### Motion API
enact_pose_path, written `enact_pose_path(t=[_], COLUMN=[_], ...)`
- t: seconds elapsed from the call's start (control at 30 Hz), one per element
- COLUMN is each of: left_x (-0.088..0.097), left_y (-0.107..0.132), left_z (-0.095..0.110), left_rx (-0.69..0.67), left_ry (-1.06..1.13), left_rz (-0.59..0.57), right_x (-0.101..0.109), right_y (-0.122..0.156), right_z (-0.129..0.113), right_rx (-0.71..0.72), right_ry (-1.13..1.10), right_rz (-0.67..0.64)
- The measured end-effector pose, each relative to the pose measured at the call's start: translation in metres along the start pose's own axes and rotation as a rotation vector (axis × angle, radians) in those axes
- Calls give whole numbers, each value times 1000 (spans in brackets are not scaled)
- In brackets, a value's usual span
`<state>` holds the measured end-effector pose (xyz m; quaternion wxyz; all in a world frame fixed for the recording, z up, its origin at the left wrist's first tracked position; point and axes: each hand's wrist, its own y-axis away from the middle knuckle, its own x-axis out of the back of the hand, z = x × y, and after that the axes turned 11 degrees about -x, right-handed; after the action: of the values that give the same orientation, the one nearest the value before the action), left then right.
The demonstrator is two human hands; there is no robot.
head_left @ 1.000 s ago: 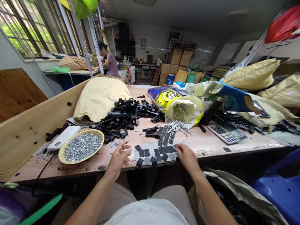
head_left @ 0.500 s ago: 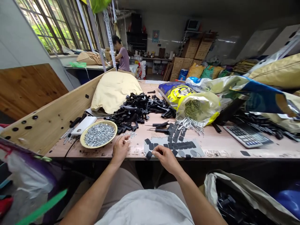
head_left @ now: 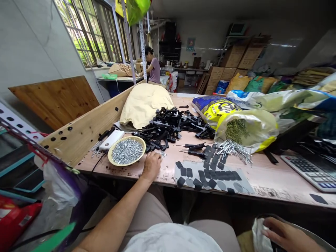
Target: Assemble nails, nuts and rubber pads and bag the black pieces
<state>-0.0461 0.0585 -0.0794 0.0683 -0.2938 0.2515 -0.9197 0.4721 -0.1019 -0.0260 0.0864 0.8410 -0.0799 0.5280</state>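
Note:
My left hand (head_left: 152, 166) rests on the table with its fingers curled together, tips beside a small scatter of tiny metal pieces (head_left: 163, 154). Whatever its fingertips hold, if anything, is hidden. A cream bowl (head_left: 110, 161) full of small silvery metal pieces (head_left: 127, 151) stands just left of that hand. At the lower right, my right hand (head_left: 291, 235) is over the mouth of a pale sack (head_left: 258, 231), thumb and fingers apart. No object shows in it. On the table lie a grey sheet with dark rounded pads (head_left: 223, 175) and two black parts with thin metal rods (head_left: 195, 153).
A heap of black plastic parts (head_left: 170, 126) lies mid-table before a cream cloth bag (head_left: 145, 101). To the right are an open yellow bag (head_left: 267, 134) spilling metal pins (head_left: 235, 150) and a calculator (head_left: 312, 171). A wooden board (head_left: 105, 119) edges the left. A person (head_left: 154, 68) sits farther back.
My right hand has left the grey sheet and moved down right to the sack. My left hand's fingers have curled down by the tiny pieces. The view has shifted left.

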Motion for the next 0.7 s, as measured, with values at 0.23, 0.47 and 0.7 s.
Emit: enact_pose_path(t=[0.23, 0.47, 0.7], left_x=[4, 17, 36], left_y=[-2, 5, 5], left_z=[4, 28, 47], left_rx=[69, 392, 701], left_ry=[210, 750, 1401], left_rz=[44, 26, 0], right_x=[-26, -92, -115], right_y=[-41, -120, -143], right_z=[-152, -301, -314], right_rx=[156, 380, 407], right_ry=[61, 422, 335], right_rz=[-19, 127, 91])
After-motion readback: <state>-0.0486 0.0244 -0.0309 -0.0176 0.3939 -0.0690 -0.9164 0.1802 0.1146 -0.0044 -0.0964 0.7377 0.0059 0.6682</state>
